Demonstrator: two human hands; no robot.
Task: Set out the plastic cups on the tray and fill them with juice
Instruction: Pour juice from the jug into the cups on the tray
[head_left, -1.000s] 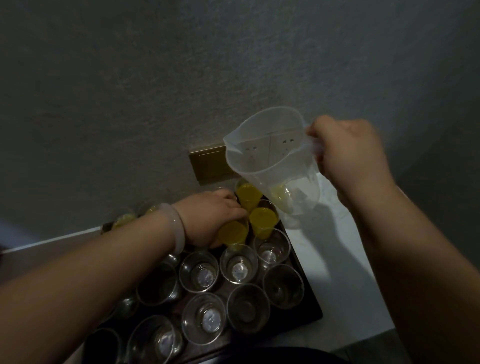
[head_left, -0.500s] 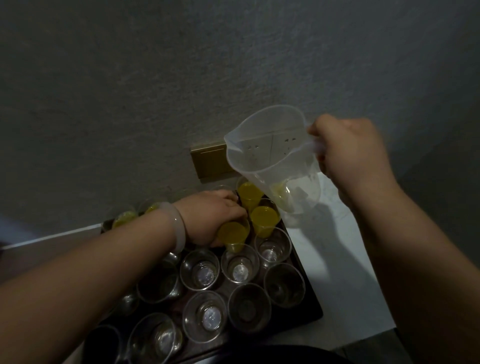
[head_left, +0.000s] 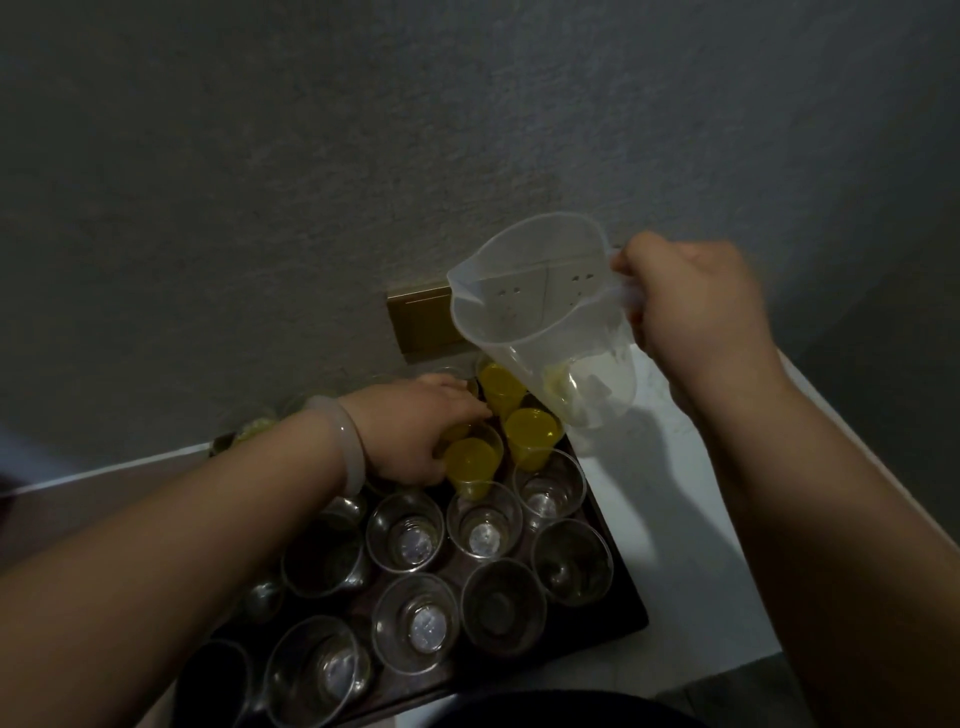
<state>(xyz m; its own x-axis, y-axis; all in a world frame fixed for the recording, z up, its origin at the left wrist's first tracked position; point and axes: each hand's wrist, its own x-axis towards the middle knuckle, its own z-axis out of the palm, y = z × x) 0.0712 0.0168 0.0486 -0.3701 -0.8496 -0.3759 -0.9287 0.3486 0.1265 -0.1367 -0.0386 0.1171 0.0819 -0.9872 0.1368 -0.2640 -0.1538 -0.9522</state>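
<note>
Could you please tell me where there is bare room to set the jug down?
The white counter right of the tray, below the jug in the right hand, is bare. The tray itself is packed with cups; the left hand grips a filled cup there.

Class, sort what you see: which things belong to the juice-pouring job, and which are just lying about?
Job: jug in right hand; filled cup held by left hand; empty cups; tray.
Just there: wall socket; white counter; bracelet.
</note>
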